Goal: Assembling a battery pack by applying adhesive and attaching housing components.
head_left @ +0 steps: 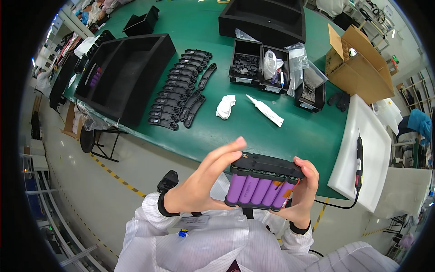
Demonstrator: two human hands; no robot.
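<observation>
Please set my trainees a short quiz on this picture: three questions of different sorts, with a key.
1. Multiple choice: what do the left hand and right hand hold together?
A) a black bin
B) a pack of purple cells
C) a sheet of glass
2. Fill the gap: as the person sees it, the crumpled white wad lies to the ____ of the white tube on the green table.
3. True or false: the cardboard box has a flap standing open.

Key: 1 B; 2 left; 3 true.

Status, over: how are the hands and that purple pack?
Left hand, right hand: gripping opposite ends. Pack: held clear of table. Nothing visibly blocking; white tube lies beyond.
</observation>
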